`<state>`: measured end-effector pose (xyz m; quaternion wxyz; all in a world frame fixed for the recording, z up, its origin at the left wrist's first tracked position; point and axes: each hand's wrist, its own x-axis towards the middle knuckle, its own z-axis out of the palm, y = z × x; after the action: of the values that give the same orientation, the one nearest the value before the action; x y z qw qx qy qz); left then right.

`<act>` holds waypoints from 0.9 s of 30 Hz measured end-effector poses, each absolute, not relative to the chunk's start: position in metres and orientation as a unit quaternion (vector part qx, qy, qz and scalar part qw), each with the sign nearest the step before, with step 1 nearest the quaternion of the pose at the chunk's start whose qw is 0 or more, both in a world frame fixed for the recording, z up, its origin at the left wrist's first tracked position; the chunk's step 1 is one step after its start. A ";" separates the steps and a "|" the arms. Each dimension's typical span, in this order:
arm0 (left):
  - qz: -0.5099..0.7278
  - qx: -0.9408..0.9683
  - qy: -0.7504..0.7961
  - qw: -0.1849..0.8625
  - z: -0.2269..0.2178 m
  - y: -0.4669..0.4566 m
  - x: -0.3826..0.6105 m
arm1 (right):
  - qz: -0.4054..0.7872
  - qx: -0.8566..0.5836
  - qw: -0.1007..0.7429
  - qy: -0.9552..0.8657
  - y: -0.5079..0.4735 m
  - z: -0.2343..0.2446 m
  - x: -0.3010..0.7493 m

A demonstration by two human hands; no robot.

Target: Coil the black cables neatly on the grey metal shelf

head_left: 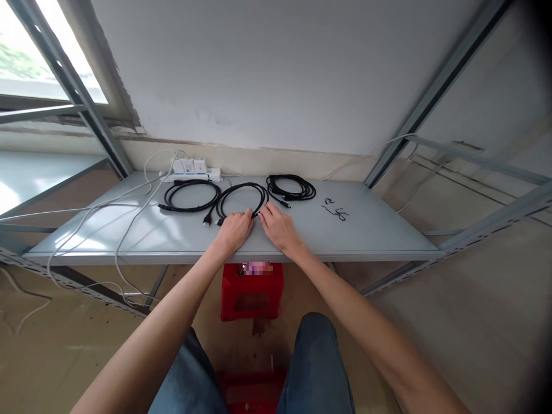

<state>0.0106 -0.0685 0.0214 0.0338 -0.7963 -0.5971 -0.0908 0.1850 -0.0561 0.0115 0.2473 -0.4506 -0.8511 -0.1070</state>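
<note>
A black cable (254, 185) lies coiled in a loop in the middle of the metal shelf (293, 241). My left hand (235, 231) rests at the near side of this loop, its fingers bent and closed on the cable. My right hand (278, 227) is just beside it, fingertips pinched on the same cable near the loop's right side. One plug (207, 219) of the cable sticks out at the lower left. To the left lies a second coiled black cable (190, 209), to the right a third coil (297, 196). The exact grip of the fingertips is partly hidden.
Several short black ties (340, 214) lie to the right. At the back left stands a white power strip (213, 174) with adapters (188, 166); white cords (129, 227) trail over the shelf's left part. A red stool (252, 293) stands below. Metal posts (388, 150) flank the shelf.
</note>
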 end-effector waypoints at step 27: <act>-0.078 -0.801 -0.590 0.061 0.015 -0.064 0.007 | -0.045 -0.514 0.222 -0.827 -0.056 0.015 0.188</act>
<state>0.0071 -0.0636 0.0151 0.0605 -0.8010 -0.5905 -0.0782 0.1881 -0.0557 0.0147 0.2224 -0.5137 -0.8274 -0.0449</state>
